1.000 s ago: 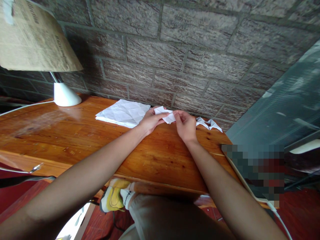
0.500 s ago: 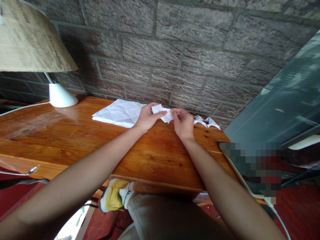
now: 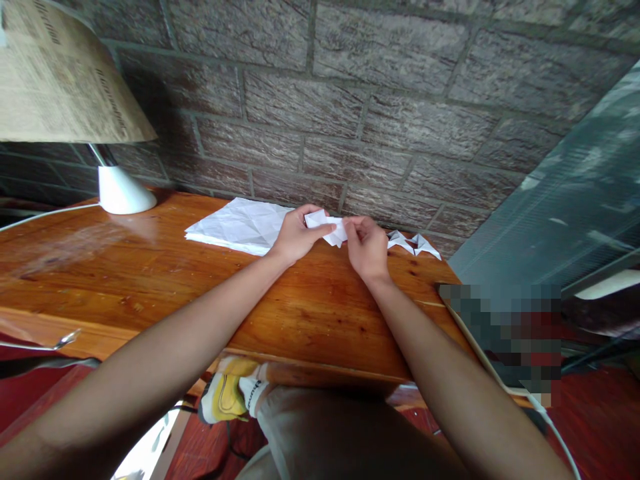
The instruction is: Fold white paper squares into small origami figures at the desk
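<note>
A small piece of folded white paper (image 3: 336, 231) is held just above the wooden table, between both hands. My left hand (image 3: 296, 235) pinches its left part, with the thumb lying across the front. At its right end, my right hand (image 3: 367, 245) grips the edge between thumb and fingers. Behind and left of my left hand lies a stack of creased white paper sheets (image 3: 240, 223). Just right of my right hand are folded white paper pieces (image 3: 417, 245) with pointed corners, partly hidden by that hand.
The wooden table (image 3: 200, 293) runs along a grey brick wall (image 3: 330, 113). A lamp with a white base (image 3: 125, 192) and a printed shade (image 3: 75, 80) stands at the left. A blurred-out flat device (image 3: 500, 347) with a cable sits at the right edge.
Almost nothing differs. Both hands keep their hold on the folded paper, which has shifted very slightly to the right.
</note>
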Demonstrator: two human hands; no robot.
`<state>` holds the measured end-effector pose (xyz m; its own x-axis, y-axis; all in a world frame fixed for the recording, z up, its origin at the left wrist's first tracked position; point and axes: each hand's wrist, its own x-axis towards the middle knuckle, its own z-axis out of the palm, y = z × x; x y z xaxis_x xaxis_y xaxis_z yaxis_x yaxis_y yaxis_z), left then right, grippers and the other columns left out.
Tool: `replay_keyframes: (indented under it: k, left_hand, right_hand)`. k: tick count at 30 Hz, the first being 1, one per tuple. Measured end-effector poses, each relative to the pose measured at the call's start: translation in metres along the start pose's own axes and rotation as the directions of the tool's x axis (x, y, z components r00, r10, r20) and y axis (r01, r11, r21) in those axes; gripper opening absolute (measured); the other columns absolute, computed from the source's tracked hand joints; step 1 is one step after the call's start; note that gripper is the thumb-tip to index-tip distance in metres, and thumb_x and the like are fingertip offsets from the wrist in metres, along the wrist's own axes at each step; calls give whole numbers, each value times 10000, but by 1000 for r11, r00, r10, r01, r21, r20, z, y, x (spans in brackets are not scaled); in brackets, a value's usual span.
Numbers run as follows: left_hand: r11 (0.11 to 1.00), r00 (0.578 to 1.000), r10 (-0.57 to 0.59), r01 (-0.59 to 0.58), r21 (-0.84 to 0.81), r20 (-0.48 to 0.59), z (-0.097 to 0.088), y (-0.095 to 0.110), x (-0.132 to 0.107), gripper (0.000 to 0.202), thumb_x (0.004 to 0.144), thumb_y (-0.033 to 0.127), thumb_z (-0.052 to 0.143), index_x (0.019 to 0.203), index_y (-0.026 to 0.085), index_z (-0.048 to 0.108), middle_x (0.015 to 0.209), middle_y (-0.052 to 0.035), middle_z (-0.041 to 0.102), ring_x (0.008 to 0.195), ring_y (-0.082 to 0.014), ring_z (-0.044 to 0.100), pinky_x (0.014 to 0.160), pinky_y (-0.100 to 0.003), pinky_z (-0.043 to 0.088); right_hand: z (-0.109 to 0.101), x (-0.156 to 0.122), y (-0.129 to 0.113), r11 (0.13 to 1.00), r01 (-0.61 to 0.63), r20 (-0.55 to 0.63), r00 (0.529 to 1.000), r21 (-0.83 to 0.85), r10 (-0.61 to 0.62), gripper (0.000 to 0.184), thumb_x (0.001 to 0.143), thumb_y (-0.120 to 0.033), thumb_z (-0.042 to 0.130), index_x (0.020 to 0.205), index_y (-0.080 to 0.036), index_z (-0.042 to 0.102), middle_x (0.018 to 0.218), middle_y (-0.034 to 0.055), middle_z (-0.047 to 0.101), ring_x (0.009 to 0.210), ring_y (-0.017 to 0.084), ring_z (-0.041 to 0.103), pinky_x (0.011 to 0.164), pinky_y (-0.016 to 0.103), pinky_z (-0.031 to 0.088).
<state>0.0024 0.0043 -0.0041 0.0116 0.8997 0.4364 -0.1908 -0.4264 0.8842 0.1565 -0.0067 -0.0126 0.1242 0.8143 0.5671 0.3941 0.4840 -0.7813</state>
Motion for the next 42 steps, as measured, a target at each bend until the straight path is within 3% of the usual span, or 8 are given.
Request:
replay_keyframes:
  k: [5,12,18,26,30,37,42]
  left_hand:
    - [982,993,-115,112,-153,-16,1,0,-1,396,515,229,882,814,149,635,702,44,636,650,-106,569,658,-248,459]
    - [923,971,-238,229,-310,9,1,-2,-2,433,517,142,883,842,157,597,724,44,642,705,-115,624,740,-287,529]
    - [899,962,-272,254,-358,-1,0,-3,-1,437,532,123,883,843,161,579,764,25,661,765,-134,650,819,-329,546]
    - [890,959,-283,272,-366,23,6,-3,-5,492,515,212,926,852,172,569,774,38,666,758,-121,650,809,-300,538]
    - [902,961,-277,264,-343,10,13,-7,-8,491,524,260,929,853,182,573,773,47,663,757,-119,644,781,-281,523]
    - [876,936,-347,346,-336,59,20,-14,-9,554,523,225,927,990,176,634,875,5,707,835,-142,665,842,-308,514]
    - [878,941,-333,332,-345,57,18,-13,-9,563,541,221,922,1027,183,642,888,9,710,834,-129,667,848,-294,514]
  right_hand:
    - [0,2,1,978,-84,88,994,189,69,403,833,-557,664,947,-172,711,827,58,751,685,182,675,633,310,575]
    - [-5,5,-3,891,-243,241,958,383,157,357,692,-517,813,815,-185,769,794,26,755,689,140,646,632,262,535]
    - [-7,5,-3,893,-258,305,941,368,147,358,647,-507,848,825,-204,782,803,27,761,708,149,644,645,272,498]
    - [-9,4,-3,929,-173,243,965,328,94,332,737,-508,767,681,-201,653,671,-10,658,635,130,549,664,279,441]
    - [-10,3,0,956,-151,161,980,251,112,445,780,-596,693,612,-205,563,594,-23,561,575,120,464,586,272,371]
    - [-20,8,7,981,-117,189,978,157,87,544,783,-713,619,604,-209,519,579,-31,502,578,116,423,574,268,352]
    - [-20,9,5,976,-141,219,970,165,103,542,803,-710,604,607,-211,520,587,-29,511,579,115,441,576,261,366]
